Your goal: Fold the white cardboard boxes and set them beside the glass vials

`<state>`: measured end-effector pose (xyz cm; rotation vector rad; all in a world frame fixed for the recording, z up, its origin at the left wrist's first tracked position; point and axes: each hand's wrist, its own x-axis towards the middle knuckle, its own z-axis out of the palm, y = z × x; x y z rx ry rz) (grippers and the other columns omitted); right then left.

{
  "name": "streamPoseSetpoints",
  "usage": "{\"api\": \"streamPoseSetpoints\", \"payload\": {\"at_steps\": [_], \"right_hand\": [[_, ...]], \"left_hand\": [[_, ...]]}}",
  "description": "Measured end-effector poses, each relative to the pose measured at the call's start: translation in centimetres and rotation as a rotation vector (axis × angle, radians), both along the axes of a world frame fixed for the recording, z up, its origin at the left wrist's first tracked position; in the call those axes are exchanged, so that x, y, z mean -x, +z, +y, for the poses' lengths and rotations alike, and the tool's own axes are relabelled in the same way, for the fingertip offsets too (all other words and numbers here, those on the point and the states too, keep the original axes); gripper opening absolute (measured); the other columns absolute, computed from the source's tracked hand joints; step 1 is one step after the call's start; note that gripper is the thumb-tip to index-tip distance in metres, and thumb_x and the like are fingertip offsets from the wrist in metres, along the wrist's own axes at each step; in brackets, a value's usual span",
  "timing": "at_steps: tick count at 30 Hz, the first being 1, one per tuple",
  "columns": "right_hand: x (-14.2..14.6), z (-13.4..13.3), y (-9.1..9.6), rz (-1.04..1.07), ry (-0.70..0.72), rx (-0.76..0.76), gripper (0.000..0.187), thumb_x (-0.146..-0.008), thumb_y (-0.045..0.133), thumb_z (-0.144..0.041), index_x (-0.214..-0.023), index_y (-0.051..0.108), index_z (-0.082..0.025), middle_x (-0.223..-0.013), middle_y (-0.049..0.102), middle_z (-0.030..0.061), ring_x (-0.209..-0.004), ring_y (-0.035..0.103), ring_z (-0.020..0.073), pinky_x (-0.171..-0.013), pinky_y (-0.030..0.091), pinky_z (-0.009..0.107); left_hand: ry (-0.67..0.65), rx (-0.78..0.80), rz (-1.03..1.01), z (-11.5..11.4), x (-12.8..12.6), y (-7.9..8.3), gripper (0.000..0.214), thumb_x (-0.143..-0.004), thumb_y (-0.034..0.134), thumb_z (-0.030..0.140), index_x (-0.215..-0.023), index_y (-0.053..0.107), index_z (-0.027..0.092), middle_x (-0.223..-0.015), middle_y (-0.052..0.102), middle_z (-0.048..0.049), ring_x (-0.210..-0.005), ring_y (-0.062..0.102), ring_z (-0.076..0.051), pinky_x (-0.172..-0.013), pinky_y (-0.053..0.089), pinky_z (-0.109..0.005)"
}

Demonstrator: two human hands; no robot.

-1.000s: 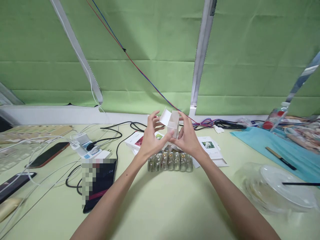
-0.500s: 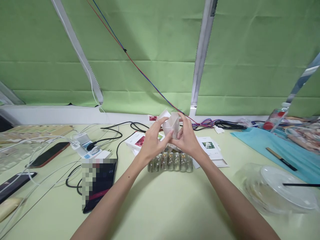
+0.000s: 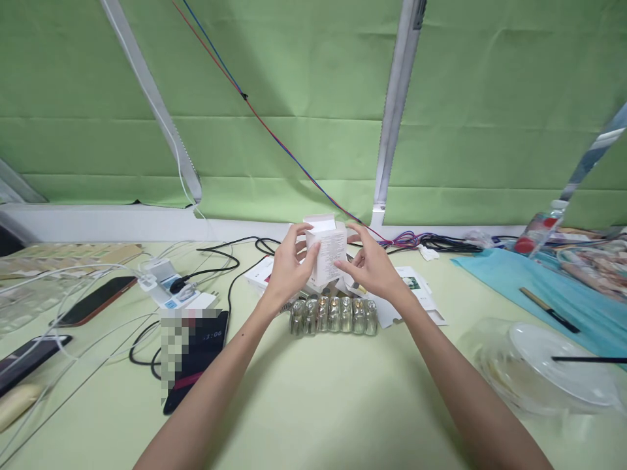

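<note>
White cardboard box with small printed text on its near face [image 3: 329, 254] is held up between the two hands, above the far half of the pale green counter [image 3: 313, 405], its top flap raised. At the far left lie a dark phone [image 3: 34, 362] and, beyond it, a black phone with a reddish-brown edge [image 3: 93, 303], with thin white cables running over and around them. Next come white plugs and adapters [image 3: 169, 287], then a black flat-screened device [image 3: 200, 359], part of it blurred into squares. A white carton [image 3: 257, 277] lies partly behind the left hand [image 3: 289, 267], which grips the box, thumb on the printed face and fingers at its left side. Seven clear glass bottles [image 3: 334, 316] stand close together in a row, nearer than the box and below it. The right hand [image 3: 369, 264] has its thumb at the printed face and its fingers bent by the right edge; how firmly they hold cannot be told. Behind its wrist lies a white carton with a green picture [image 3: 418, 294]. Farther right, a light blue cloth [image 3: 504, 274] carries a tan-handled tool with a black end [image 3: 548, 310], and nearer stands a clear plastic container with a white lid [image 3: 558, 365].
</note>
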<state>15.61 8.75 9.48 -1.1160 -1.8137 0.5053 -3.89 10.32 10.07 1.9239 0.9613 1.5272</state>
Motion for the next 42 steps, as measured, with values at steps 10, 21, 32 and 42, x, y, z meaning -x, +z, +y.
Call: {"api": "streamPoseSetpoints", "payload": {"at_steps": [10,21,32,42], "right_hand": [[-2.7,0.3,1.0,-0.125,-0.095,0.025,0.039,-0.085,0.067,-0.027,-0.123,0.061,-0.020,-0.103,0.074,0.0052,-0.058,0.060,0.0121,-0.070,0.051,0.031],[-3.5,0.1,1.3,-0.440,0.095,0.206,0.019,-0.088,0.059,-0.022,-0.096,0.077,-0.018,-0.083,0.076,0.0044,-0.066,0.063,0.0156,-0.066,0.044,0.027],[-5.2,1.8,-0.3,-0.667,-0.055,0.329,0.024,-0.085,0.058,-0.008,-0.089,0.079,-0.017,-0.089,0.078,0.0095,-0.083,0.069,0.0225,-0.072,0.047,0.028],[-5.4,2.2,-0.8,-0.724,-0.016,0.373,0.031,-0.079,0.058,-0.002,-0.092,0.082,-0.016,-0.090,0.079,0.0090,-0.079,0.070,0.0215,-0.066,0.047,0.026]], "left_hand": [[0.001,0.051,-0.090,1.2,0.7,-0.1,0.032,-0.088,0.066,0.037,-0.114,0.053,0.023,-0.116,0.059,-0.0071,-0.090,0.069,-0.015,-0.068,0.058,-0.024],[0.004,0.041,-0.089,1.6,0.8,-0.6,0.032,-0.088,0.066,0.038,-0.114,0.053,0.023,-0.116,0.060,-0.0073,-0.090,0.068,-0.014,-0.071,0.060,-0.025],[0.000,0.037,-0.078,1.3,0.7,-0.4,0.031,-0.088,0.066,0.037,-0.112,0.053,0.023,-0.117,0.059,-0.0076,-0.093,0.068,-0.016,-0.074,0.061,-0.028],[0.002,0.050,-0.053,1.3,0.6,-0.7,0.031,-0.085,0.069,0.033,-0.108,0.051,0.023,-0.122,0.059,-0.0072,-0.095,0.069,-0.016,-0.082,0.061,-0.033]]}}
